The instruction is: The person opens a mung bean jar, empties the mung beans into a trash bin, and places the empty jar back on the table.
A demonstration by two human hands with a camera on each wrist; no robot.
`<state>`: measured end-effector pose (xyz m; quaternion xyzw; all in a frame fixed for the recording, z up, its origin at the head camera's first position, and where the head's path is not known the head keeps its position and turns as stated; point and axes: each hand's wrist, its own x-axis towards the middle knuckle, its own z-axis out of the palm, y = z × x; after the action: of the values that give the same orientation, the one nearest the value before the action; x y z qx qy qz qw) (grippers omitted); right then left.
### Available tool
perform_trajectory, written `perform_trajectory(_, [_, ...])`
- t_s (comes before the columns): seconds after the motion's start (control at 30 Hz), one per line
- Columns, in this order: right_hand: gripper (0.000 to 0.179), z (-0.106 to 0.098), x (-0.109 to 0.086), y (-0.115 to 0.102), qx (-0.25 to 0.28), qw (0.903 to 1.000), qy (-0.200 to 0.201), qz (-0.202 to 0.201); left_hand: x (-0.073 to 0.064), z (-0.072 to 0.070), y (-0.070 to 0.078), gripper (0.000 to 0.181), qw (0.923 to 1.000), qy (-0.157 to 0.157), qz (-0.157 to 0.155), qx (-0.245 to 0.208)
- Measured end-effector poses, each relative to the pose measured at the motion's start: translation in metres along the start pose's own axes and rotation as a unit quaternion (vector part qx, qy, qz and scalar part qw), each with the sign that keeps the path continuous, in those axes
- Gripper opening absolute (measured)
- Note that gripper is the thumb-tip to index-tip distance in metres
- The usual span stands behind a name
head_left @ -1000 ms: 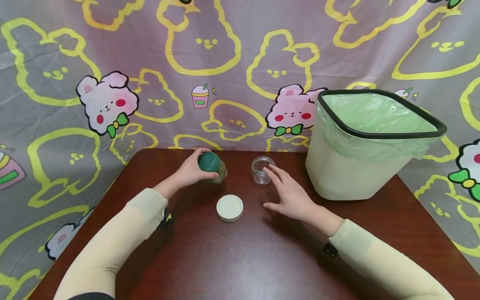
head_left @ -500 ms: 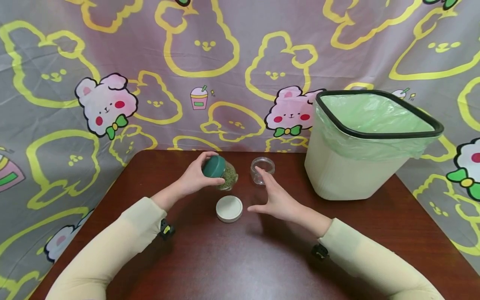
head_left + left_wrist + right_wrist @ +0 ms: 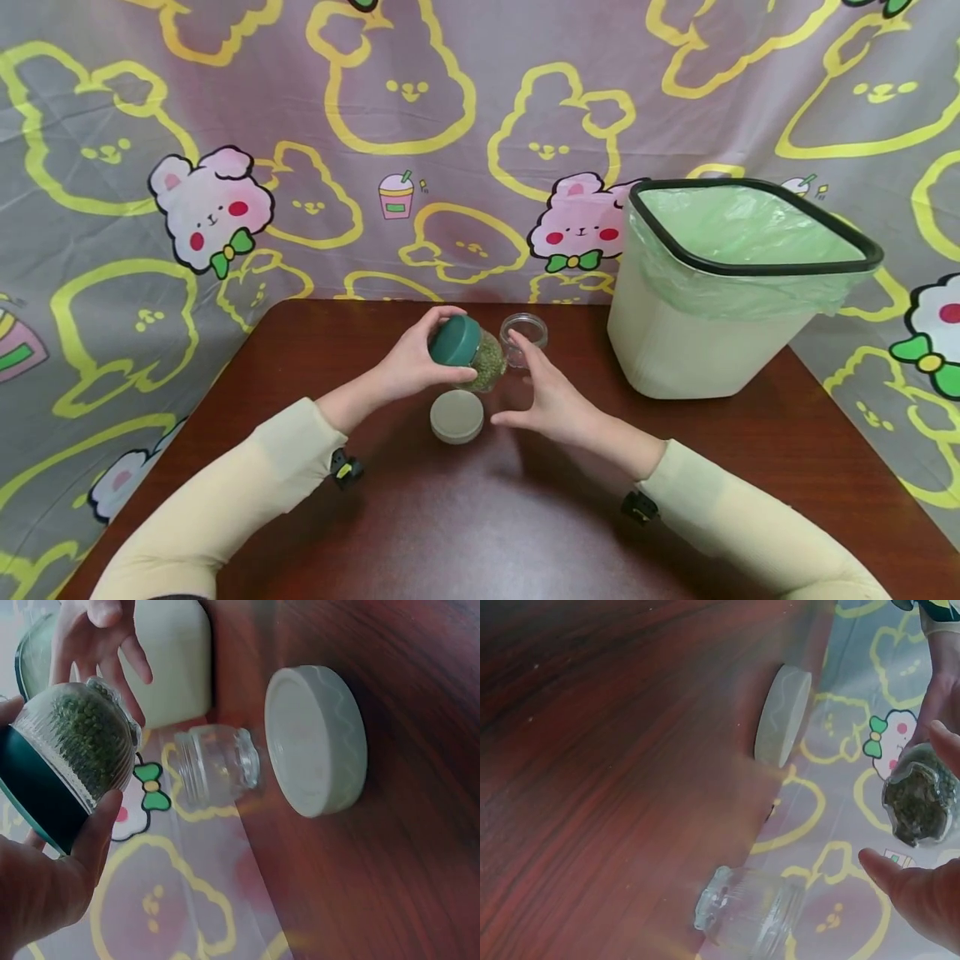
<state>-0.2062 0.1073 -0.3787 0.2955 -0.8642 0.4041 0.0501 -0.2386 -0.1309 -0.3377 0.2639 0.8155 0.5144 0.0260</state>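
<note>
My left hand (image 3: 408,357) grips a clear jar (image 3: 491,364) by its dark green lid (image 3: 456,340), thumb in front and fingers behind. Small green beans (image 3: 86,742) fill part of this jar. It is tilted, with its base toward my right hand (image 3: 561,406). That hand hovers with fingers and thumb spread, close to the jar's base (image 3: 919,801) in the right wrist view. Behind my right fingertips stands a second clear jar (image 3: 214,766), lidless and seemingly empty. A round white lid (image 3: 457,416) lies flat on the table in front of the held jar.
At the right of the brown table (image 3: 480,517) stands a cream bin (image 3: 686,350) with a black rim and a light green liner bag. A patterned cloth (image 3: 442,175) hangs along the table's back edge.
My left hand has carried the bean jar rightward and slightly nearer, tilting it so its base points right. My right hand has shifted left toward it, fingers still spread.
</note>
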Motion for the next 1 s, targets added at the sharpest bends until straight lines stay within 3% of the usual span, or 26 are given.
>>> perform_trajectory(0.13, [0.114,-0.001,0.0,-0.003,0.005,1.0,0.0,-0.006,0.0,0.006,0.005,0.078,0.9997,-0.015,0.018,-0.003])
perform_trajectory(0.4, [0.114,-0.004,-0.001,-0.007,-0.038,0.9991,0.012,-0.012,0.001,0.019,0.011,0.08,0.999,-0.026,0.035,-0.011])
perform_trajectory(0.83, [0.1,-0.005,-0.004,-0.01,-0.017,0.9979,0.062,-0.007,-0.002,0.039,0.019,0.083,0.9984,-0.018,0.043,-0.03])
perform_trajectory(1.0, [0.095,-0.005,-0.007,-0.007,-0.01,0.9969,0.078,-0.007,-0.002,0.043,0.019,0.083,0.9986,-0.022,0.045,-0.016])
